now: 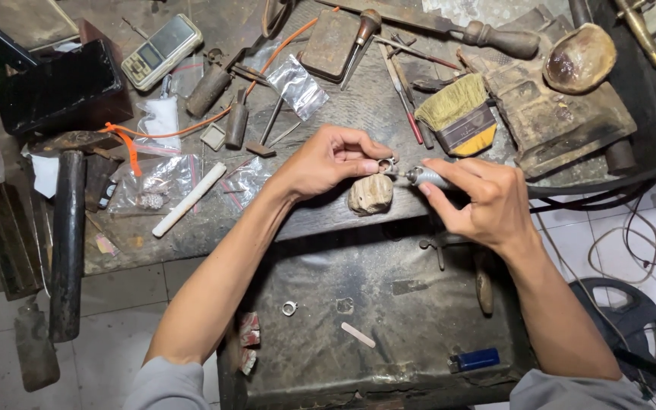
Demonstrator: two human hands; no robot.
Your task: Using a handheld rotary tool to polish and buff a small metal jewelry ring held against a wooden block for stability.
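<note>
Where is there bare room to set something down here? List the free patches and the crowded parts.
Free: the dark tray below the bench, between the small ring, the white strip and the blue lighter. Also the bench edge between the white stick and the left hand. Crowded: everything behind the hands, from the scale to the brush.

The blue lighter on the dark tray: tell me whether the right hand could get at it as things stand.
Probably yes, once freed. The blue lighter lies uncovered on the dark tray, just below the right hand, with nothing over it. But that hand grips a rotary tool against the ring held by the left hand.
</note>
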